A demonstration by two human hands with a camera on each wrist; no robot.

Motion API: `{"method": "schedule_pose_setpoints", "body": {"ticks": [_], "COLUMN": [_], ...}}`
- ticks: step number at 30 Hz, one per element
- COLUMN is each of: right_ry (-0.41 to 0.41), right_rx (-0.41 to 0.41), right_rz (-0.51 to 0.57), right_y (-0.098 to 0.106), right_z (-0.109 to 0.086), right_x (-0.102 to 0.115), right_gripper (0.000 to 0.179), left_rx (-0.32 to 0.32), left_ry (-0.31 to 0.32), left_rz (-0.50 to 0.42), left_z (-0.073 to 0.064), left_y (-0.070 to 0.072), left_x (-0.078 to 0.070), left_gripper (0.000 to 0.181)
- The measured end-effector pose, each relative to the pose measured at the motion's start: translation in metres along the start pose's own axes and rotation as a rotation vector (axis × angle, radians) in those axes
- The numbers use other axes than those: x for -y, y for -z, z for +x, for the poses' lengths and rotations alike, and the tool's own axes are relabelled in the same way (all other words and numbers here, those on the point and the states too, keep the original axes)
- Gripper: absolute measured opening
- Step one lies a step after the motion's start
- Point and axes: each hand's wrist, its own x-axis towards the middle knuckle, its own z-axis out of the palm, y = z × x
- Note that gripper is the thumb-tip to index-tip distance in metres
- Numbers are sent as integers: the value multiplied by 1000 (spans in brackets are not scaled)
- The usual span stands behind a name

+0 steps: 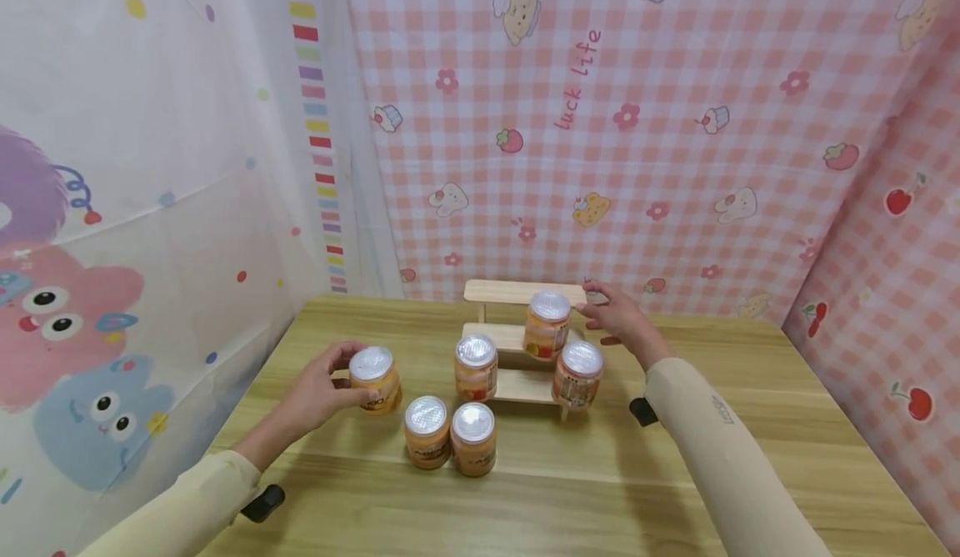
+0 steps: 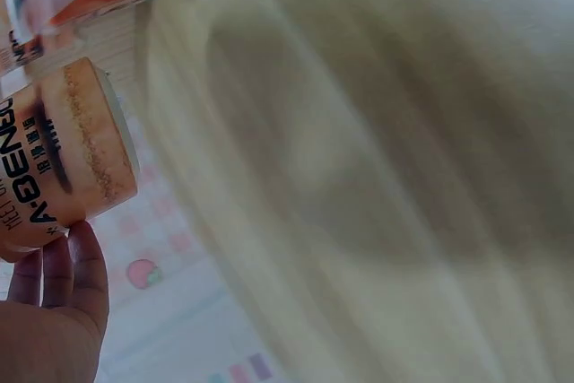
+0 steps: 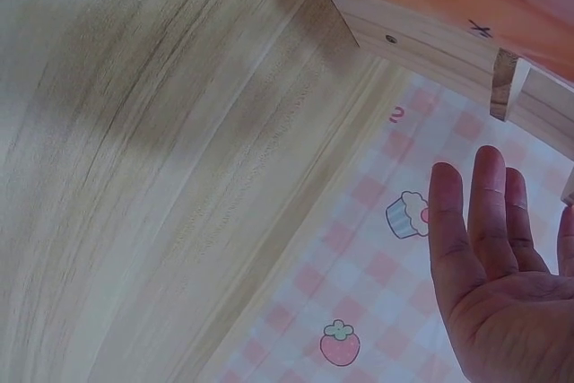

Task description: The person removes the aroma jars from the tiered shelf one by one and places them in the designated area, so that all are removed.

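My left hand (image 1: 322,390) grips an orange jar (image 1: 378,390) with a silvery lid at the left of the table; in the left wrist view, fingers curl against that jar (image 2: 67,154). My right hand (image 1: 618,315) is by the right end of the wooden tiered stand's top shelf (image 1: 502,292). In the right wrist view that hand (image 3: 502,284) has its fingers extended, with no jar in it. One jar (image 1: 547,336) stands on the middle shelf. Two jars, one left (image 1: 476,373) and one right (image 1: 577,382), stand on the lowest shelf.
In front of the stand, two more orange jars, one left (image 1: 427,440) and one right (image 1: 474,449), stand side by side on the wooden table (image 1: 570,499). A pink checked cloth (image 1: 637,148) hangs behind the table, and a white patterned cloth (image 1: 187,115) hangs at left.
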Motion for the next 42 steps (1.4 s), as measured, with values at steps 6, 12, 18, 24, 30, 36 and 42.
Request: {"method": "schedule_pose_setpoints", "body": {"ticks": [6,12,18,24,30,36,42], "right_ry": [4,10,13,7,21,37,37], "right_rx": [5,9,13,13,14,4,-8], "right_rz": [6,9,11,25,30,42,40], "right_y": [-2,-4,-5,-8,-8,-5,-4], "right_z": [-2,-3,-2,-1,-3,-2,-3], "right_x": [2,4,6,8,5,-1,-3], "right_gripper": [55,54,54,54,58,62,62], "left_rx": [-1,11,24,65,59,21,15], "left_ry": [16,4,-2,-23,-38,-51,-24], "left_rz": [-20,-20,-44,-32,2,12,17], "left_z": [-14,-24,-32,-33,-19,9,41], "left_y": [-5,-12,-18,-19,-14,-9,-9], "left_x": [15,23,27,30,22,6,-19], "left_gripper": [71,71,69,75,75,69,70]}}
